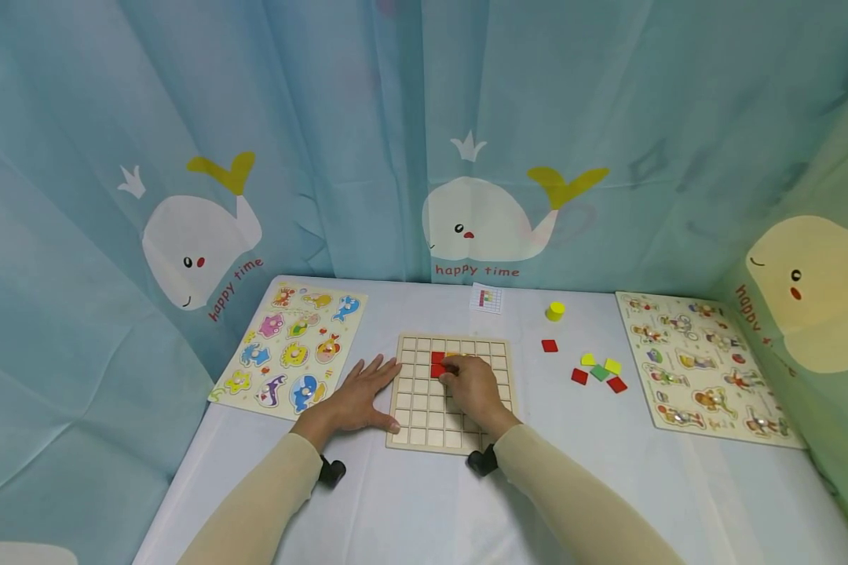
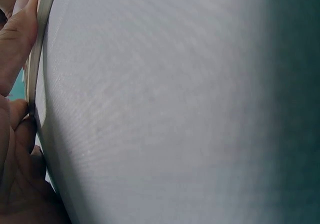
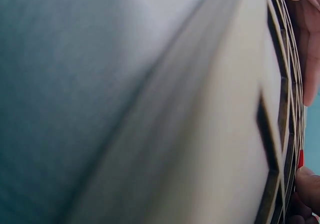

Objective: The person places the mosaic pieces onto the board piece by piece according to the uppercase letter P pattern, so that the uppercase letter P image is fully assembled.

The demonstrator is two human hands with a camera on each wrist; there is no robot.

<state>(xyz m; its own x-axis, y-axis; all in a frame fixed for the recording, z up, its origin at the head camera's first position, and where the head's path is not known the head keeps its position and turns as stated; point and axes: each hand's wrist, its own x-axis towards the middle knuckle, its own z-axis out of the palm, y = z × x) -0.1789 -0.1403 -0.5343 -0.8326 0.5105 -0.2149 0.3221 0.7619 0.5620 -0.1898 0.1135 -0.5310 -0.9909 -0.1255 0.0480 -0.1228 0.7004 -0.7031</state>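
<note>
A square wooden grid board (image 1: 414, 435) lies on the table in front of me. Two red square tiles (image 1: 438, 358) sit one below the other in its upper part, and an orange-yellow tile (image 1: 451, 354) beside them is partly covered by my fingers. My right hand (image 1: 475, 391) is over the board, thumb and index finger pinching at the lower red tile; the right wrist view shows red (image 3: 301, 157) right at the fingertip. With fingers spread, my left hand (image 1: 356, 399) rests along the board's left edge, its thumb (image 2: 22, 29) against the rim.
Loose red tiles (image 1: 550, 346), yellow tiles (image 1: 612, 366) and a green tile (image 1: 599, 373) lie right of the board, near a yellow cylinder (image 1: 555, 312). A pattern card (image 1: 487, 299) lies behind. Knobbed picture puzzles stand left (image 1: 304, 333) and right (image 1: 685, 361).
</note>
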